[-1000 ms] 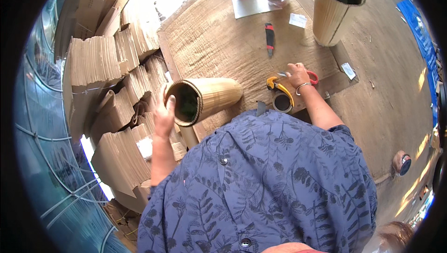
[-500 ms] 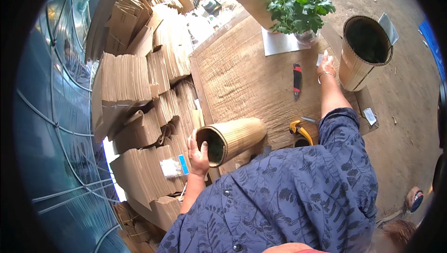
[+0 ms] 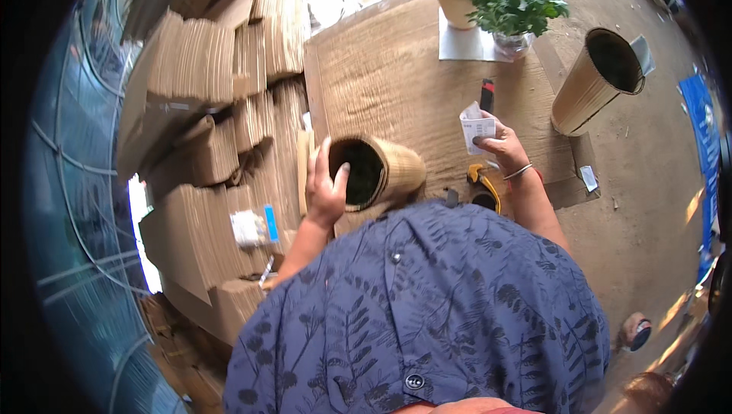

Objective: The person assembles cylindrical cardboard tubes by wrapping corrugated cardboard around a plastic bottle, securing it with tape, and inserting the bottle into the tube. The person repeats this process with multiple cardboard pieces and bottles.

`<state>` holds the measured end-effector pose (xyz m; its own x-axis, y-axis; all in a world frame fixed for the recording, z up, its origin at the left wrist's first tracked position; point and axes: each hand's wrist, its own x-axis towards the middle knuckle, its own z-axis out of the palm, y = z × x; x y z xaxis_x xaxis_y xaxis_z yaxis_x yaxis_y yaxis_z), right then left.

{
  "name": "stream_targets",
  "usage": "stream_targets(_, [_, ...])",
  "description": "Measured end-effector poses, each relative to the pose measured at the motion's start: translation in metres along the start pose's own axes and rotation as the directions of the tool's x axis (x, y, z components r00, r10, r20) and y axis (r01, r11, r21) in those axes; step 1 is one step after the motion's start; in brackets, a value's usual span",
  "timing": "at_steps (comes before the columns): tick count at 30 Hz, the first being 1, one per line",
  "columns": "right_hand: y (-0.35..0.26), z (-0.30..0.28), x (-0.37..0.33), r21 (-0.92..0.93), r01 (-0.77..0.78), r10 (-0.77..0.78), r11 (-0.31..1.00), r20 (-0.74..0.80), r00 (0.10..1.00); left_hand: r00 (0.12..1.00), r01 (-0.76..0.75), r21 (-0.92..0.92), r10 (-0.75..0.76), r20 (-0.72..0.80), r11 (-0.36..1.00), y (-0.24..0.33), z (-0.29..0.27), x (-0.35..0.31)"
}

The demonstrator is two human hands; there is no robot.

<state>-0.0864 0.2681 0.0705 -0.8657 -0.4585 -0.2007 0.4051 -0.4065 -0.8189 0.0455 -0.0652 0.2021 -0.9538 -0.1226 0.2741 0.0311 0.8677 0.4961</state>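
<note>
The right hand [image 3: 503, 143] now pinches a small white paper label [image 3: 476, 128]; a moment ago it was stretched far out toward the tall tube [image 3: 593, 82]. It has come back close, near the lying cardboard tube [image 3: 377, 174]. The left hand [image 3: 326, 189] grips that tube's open rim (fingers curled inside), so it stays put on the desk [image 3: 381, 71]. Bare desk lies beyond the tube. Box stacks [image 3: 221, 109] crowd the left edge, and a tape roll [image 3: 484, 189] sits just under the right wrist.
</note>
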Motion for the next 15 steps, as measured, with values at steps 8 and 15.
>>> stream_targets(8, [-0.056, 0.114, -0.057, -0.246, 0.109, 0.003, 0.963, 0.415, 0.91, 0.996, -0.071, -0.109, 0.065, -0.057, 0.992, -0.015, -0.001, -0.001])
stream_targets(15, [-0.074, 0.179, -0.094, -0.896, 0.34, -0.025, 0.286, 0.348, 0.937, 0.983, -0.174, -0.23, 0.155, -0.097, 0.957, -0.036, -0.009, -0.003])
